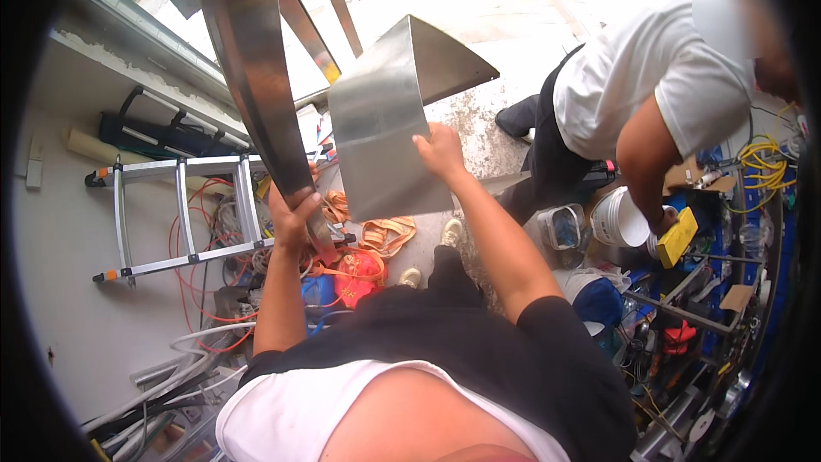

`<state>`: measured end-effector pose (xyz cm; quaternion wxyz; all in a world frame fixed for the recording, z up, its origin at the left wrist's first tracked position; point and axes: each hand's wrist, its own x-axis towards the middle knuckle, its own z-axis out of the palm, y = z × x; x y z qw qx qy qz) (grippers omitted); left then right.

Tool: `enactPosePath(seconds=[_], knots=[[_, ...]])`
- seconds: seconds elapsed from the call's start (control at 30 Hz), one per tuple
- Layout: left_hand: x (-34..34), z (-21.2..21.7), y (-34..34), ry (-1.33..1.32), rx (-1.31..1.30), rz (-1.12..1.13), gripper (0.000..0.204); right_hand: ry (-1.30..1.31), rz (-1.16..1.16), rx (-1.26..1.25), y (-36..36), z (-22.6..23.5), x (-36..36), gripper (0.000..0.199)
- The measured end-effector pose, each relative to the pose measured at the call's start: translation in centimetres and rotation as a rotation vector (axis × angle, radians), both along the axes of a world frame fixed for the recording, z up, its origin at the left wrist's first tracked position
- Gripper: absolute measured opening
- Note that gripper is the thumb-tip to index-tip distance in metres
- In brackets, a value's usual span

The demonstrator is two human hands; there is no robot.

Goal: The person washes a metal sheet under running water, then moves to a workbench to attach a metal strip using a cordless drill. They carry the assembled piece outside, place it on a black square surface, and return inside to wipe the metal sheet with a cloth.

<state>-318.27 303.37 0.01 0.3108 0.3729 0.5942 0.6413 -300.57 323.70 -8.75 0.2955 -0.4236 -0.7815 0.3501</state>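
A long, dark, shiny metal panel [248, 51] stands upright on the left, running up past the top edge. My left hand [292, 214] is closed around its lower end. To its right is a bent sheet-metal piece [376, 137], silvery and folded, with a pointed top corner. My right hand [440, 151] grips this piece by its right edge, thumb on the face toward me. The fingers behind the sheet are partly hidden. Both arms reach forward, the right one farther out.
A folding ladder [184, 218] leans at the left wall among tangled cables. Orange straps [386, 235] and a red bag [359, 278] lie near my feet. At right, a co-worker [633, 85] bends over a white bucket [617, 218], holding a yellow box [678, 238], beside cluttered shelving.
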Motion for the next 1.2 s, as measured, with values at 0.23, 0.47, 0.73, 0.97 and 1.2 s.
enactPosePath(seconds=[0.23, 0.47, 0.73, 0.97, 1.2], knots=[[0.1, 1.2, 6.2, 0.042, 0.026, 0.051, 0.049, 0.166, -0.113, -0.301, 10.0, 2.9, -5.0, 0.019], [-2.9, -1.7, 15.1, -0.015, -0.186, 0.066, 0.058, 0.133, -0.189, -0.143, 24.1, 1.3, -7.0, 0.021], [-8.0, -5.2, 32.1, -0.221, -0.208, -0.116, 0.062, 0.196, -0.228, -0.046, 44.9, -0.7, -3.3, 0.014], [-12.7, -10.2, 46.7, -0.124, -0.226, -0.144, 0.062, 0.175, -0.249, -0.017, 57.3, 3.2, 1.1, 0.013], [-18.1, -13.3, 65.8, -0.075, -0.257, 0.021, 0.059, 0.084, -0.225, -0.035, 76.5, 4.0, 0.6, 0.009]])
